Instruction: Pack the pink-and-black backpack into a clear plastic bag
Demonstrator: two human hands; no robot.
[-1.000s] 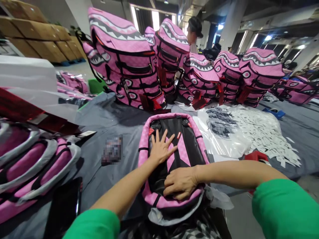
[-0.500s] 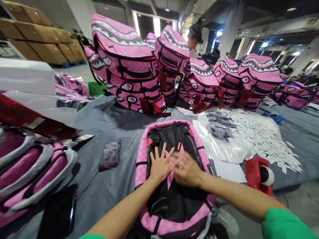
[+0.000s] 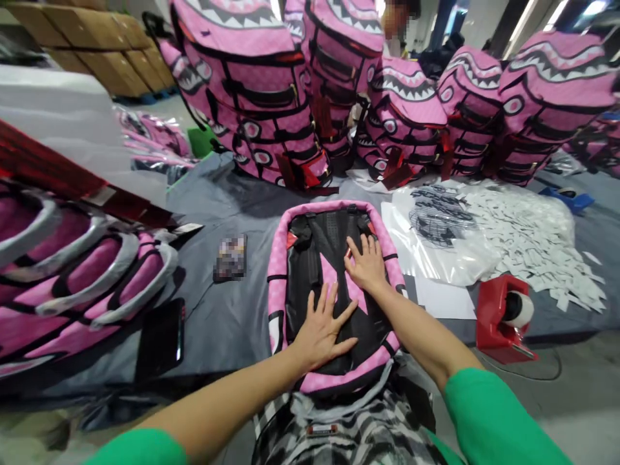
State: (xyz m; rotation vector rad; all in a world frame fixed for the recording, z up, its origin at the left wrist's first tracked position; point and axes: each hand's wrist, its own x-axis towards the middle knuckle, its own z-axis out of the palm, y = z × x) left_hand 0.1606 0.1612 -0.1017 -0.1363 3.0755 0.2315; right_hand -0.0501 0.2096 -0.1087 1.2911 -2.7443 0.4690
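Backpack face down at table's near edge; left hand flat on lower back panel, fingers spread; right hand flat higher up, fingers slightly apart

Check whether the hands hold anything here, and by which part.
Nothing is gripped: left hand and right hand lie flat, open, on the backpack's black back panel.

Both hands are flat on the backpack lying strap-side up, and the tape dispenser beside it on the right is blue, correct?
Not quite. The head view shows the tape dispenser is red, not blue. The rest holds: the left hand and right hand lie flat on the backpack, which lies strap-side up, with the dispenser to its right.
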